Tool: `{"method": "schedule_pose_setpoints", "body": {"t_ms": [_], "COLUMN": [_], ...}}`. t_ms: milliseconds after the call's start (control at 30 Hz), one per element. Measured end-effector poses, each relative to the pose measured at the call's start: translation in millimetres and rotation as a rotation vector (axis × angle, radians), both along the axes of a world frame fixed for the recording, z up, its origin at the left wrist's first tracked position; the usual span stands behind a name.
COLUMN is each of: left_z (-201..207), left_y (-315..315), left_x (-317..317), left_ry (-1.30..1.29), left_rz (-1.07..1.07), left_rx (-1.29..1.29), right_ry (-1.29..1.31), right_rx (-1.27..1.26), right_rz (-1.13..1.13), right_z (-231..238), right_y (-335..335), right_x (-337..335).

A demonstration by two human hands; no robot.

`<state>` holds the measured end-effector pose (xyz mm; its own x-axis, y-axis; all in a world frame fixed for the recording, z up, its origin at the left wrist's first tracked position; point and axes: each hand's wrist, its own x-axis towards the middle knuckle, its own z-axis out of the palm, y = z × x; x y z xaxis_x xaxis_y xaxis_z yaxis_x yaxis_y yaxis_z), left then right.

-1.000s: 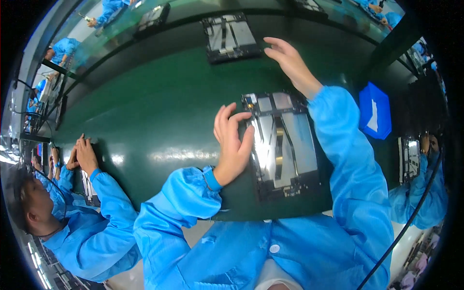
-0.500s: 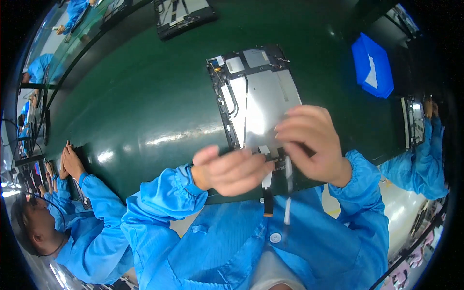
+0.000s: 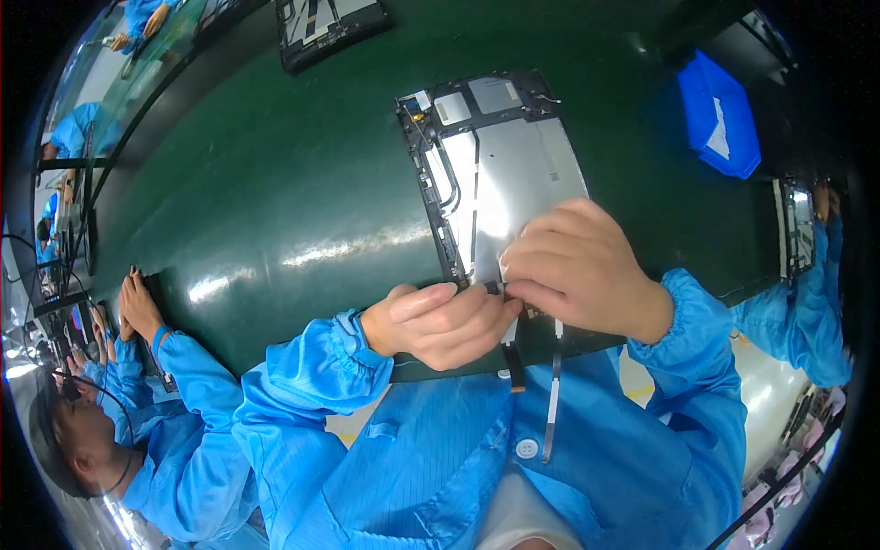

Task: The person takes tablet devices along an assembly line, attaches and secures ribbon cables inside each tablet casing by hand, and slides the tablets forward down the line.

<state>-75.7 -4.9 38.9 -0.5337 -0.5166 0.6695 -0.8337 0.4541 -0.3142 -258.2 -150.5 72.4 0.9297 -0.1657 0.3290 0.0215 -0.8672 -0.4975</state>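
An opened tablet-like device (image 3: pixel 527 165) with a silver back plate and black frame lies on the green table in front of me. My left hand (image 3: pixel 447 325) is at its near edge, fingers curled and pressed together. My right hand (image 3: pixel 577 270) rests over the near right part of the plate, thumb and fingers pinched close to the left fingertips. What the fingertips hold is small and hidden between them. A black flex cable (image 3: pixel 515 365) and a long thin pale flex strip (image 3: pixel 554 403) hang from the near edge over the table's rim.
A blue plastic bin (image 3: pixel 720 115) with a white paper in it stands at the right. Another opened device (image 3: pixel 330 32) lies at the far side, and one more (image 3: pixel 796 229) at the right edge. At the left, a co-worker's hands (image 3: pixel 137 307) rest on the green table (image 3: pixel 229 202).
Both my hands have come together at the device's near edge; the right one has closed from spread fingers into a pinch. The surroundings have shifted slightly in view.
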Motion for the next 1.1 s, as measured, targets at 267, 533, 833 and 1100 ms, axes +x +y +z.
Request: {"method": "schedule_pose_setpoints", "body": {"t_ms": [267, 533, 833, 1100], "left_z": [-4.8, -3.9, -5.4, -5.3], "left_y": [-3.3, -60.1, -56.0, -56.7], "left_x": [2.0, 5.0, 3.6, 2.3], "left_ry": [0.061, 1.003, 0.935, 0.864], "left_rz": [-0.142, 0.163, 0.289, 0.354], "left_rx": [-0.010, 0.514, 0.516, 0.540], "right_ry": [-0.044, -0.064, -0.168, 0.193], "right_rx": [-0.039, -0.685, -0.415, -0.030], "right_rz": [-0.310, -1.207, -0.433, 0.350], "right_z": [2.9, 32.2, 27.2, 13.9], "right_y": [-32.4, -167.2, -101.4, -25.4], "right_x": [9.1, -128.4, -56.9, -21.8]}}
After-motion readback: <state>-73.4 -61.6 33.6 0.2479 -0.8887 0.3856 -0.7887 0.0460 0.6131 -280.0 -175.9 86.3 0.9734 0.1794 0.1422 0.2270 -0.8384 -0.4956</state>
